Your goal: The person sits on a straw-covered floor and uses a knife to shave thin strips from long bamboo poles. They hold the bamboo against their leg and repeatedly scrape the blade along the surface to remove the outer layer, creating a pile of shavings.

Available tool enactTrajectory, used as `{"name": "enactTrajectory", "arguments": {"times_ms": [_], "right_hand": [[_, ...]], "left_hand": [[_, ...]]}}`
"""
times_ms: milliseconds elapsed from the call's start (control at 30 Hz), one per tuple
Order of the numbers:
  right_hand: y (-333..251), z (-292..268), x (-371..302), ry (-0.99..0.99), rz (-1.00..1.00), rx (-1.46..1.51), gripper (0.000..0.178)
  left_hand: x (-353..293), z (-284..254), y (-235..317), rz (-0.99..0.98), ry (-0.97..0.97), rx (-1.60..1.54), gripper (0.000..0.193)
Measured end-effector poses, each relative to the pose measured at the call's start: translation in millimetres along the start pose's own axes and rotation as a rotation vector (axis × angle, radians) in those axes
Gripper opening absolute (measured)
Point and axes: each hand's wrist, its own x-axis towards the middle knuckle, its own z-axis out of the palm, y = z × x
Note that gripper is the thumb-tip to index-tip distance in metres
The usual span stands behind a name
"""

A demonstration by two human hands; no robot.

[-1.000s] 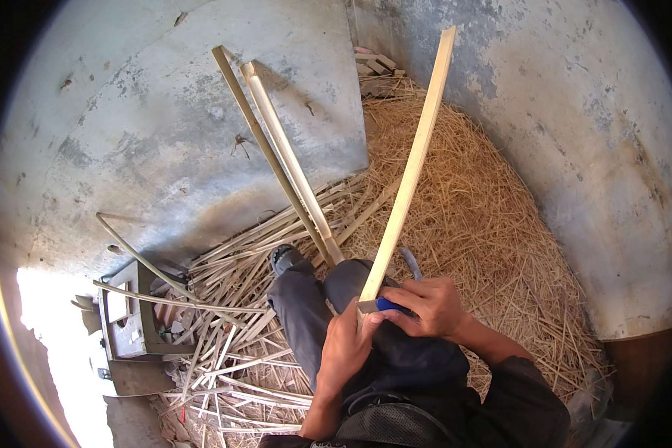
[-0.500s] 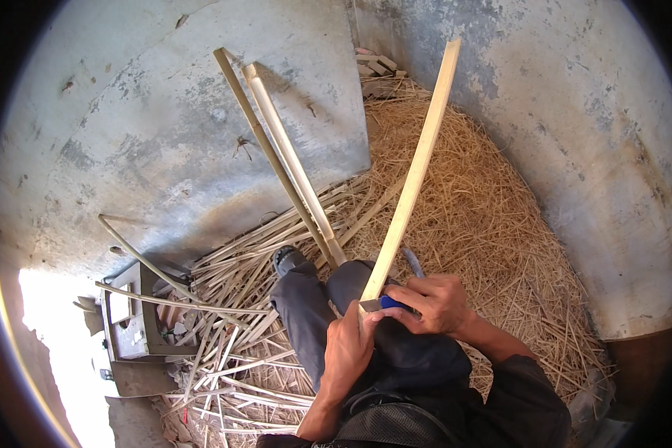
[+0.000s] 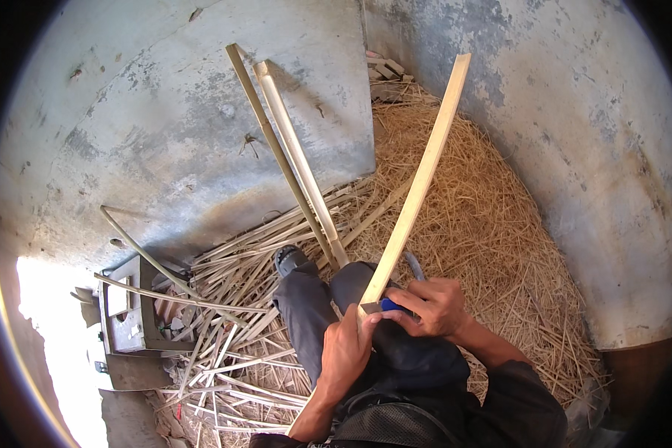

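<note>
A long pale split-bamboo strip [image 3: 423, 175] slants up from my lap toward the far right. Its near end is in my left hand [image 3: 345, 351], whose fingers are closed round it. My right hand [image 3: 439, 306] grips a knife by its blue handle [image 3: 390, 305]. The short, flat metal blade [image 3: 369, 307] lies across the strip just ahead of my left fingers. My right thumb reaches toward my left hand, close to the blade. Part of the handle is hidden under my right fingers.
Two bamboo lengths [image 3: 291, 160] lean on the grey wall [image 3: 164, 112] ahead. Loose strips [image 3: 239, 269] cover the floor at left, beside a box-like metal cabinet [image 3: 138, 328]. A heap of shavings [image 3: 508, 246] lies to the right. A narrow grey piece [image 3: 415, 266] shows beyond my right hand.
The whole view has shifted slightly, with the walls and leaning bamboo a little to the right. Both hands, the knife and the strip's near end keep almost the same place.
</note>
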Motion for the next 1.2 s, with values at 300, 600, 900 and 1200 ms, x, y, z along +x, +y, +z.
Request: {"name": "enactTrajectory", "arguments": {"times_ms": [300,600,900,1200], "right_hand": [[75.8,-34.3,18.8,0.294,0.495,-0.068,0.031],[48.1,-13.1,0.1,0.212,0.372,0.140,0.031],[58.7,-28.3,10.0,0.300,0.319,0.128,0.033],[99.7,-47.1,27.1,0.360,0.245,0.041,0.034]], "left_hand": [[-35.0,11.2,-12.1,-0.072,-0.078,-0.025,0.040],[-18.8,-3.9,-2.1,-0.034,-0.050,-0.035,0.040],[-19.3,-3.5,-6.7,-0.017,-0.071,0.050,0.042],[-39.5,-13.2,-10.9,-0.072,-0.173,0.040,0.040]]}}
